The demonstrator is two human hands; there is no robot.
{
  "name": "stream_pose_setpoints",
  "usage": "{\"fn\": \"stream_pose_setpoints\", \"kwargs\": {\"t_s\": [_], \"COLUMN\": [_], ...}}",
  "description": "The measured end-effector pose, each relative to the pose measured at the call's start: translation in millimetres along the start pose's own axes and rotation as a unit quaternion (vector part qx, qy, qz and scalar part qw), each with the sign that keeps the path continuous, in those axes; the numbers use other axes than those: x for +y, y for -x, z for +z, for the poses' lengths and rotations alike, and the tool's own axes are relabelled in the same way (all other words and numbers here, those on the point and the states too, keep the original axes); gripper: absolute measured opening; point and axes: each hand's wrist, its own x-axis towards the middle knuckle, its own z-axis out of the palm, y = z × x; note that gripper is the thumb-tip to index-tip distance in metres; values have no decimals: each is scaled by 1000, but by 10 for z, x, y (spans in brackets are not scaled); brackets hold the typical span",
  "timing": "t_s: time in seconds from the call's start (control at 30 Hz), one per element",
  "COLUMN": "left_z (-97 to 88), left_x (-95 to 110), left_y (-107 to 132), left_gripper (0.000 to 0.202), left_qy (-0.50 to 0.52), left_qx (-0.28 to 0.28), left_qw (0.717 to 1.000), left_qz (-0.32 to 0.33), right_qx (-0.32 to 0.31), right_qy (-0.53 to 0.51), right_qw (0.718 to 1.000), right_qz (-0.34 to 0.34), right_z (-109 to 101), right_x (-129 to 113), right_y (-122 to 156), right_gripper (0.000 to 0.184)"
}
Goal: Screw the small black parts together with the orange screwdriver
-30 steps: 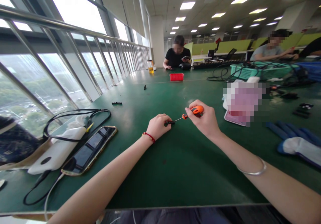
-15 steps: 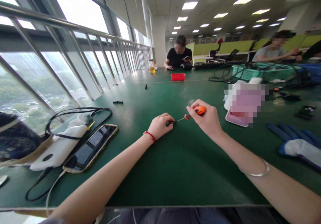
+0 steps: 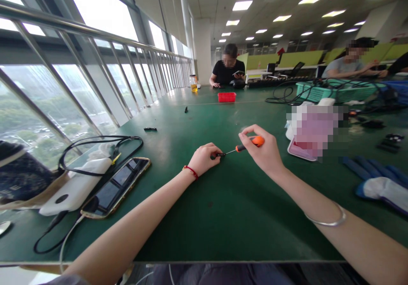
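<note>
My left hand [image 3: 205, 157] is closed on a small black part [image 3: 218, 155], pinching it low over the green table. An orange and black screwdriver [image 3: 250, 144] points left, and its thin metal shaft reaches the black part; whether the tip sits in a screw is too small to tell. Around the screwdriver's handle is my right hand [image 3: 263, 149], its fingers curled and the thumb side toward the shaft. Part of the handle is hidden by the fingers. Farther off on the table lie a black strip-like piece [image 3: 150, 129] and another small black piece [image 3: 186, 109].
At left are a phone [image 3: 116, 187], a white power bank [image 3: 76, 187] and looped cables. A red tray [image 3: 227, 97] stands ahead. Rightward lie a pink item [image 3: 314, 134], a blue and white glove [image 3: 379, 183] and a green basket [image 3: 334, 90]. Two people sit farther back.
My right hand's fingers have loosened and shifted slightly on the screwdriver handle, and the handle has turned. My left hand and the black part stay in place.
</note>
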Motion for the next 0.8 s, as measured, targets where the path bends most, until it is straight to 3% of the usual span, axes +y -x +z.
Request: {"fn": "stream_pose_setpoints", "kwargs": {"t_s": [0.1, 0.23, 0.37, 0.53, 0.6, 0.8], "left_z": [7, 12, 8, 10, 12, 9], "left_x": [-13, -32, -36, -44, -46, -39], "left_y": [-5, -11, -12, -13, -14, -15], "left_gripper": [19, 19, 19, 20, 20, 18], "left_qy": [18, 44, 66, 81, 83, 88], "left_qx": [3, 10, 13, 14, 15, 16], "left_qw": [1000, 999, 998, 996, 996, 995], "left_qz": [-5, -15, -21, -28, -30, -37], "right_qx": [0, 18, 7, -6, 13, -11], "right_qy": [-22, 1, 20, -6, -1, -13], "right_qw": [1000, 999, 1000, 999, 999, 1000], "right_qz": [-22, -32, 5, -35, -45, -3], "right_z": [-12, -18, -12, -12, -12, -10], "right_x": [10, 34, 0, 1, 25, 12], "right_y": [3, 1, 1, 14, 12, -6], "right_gripper": [17, 34, 26, 16, 28, 25]}}
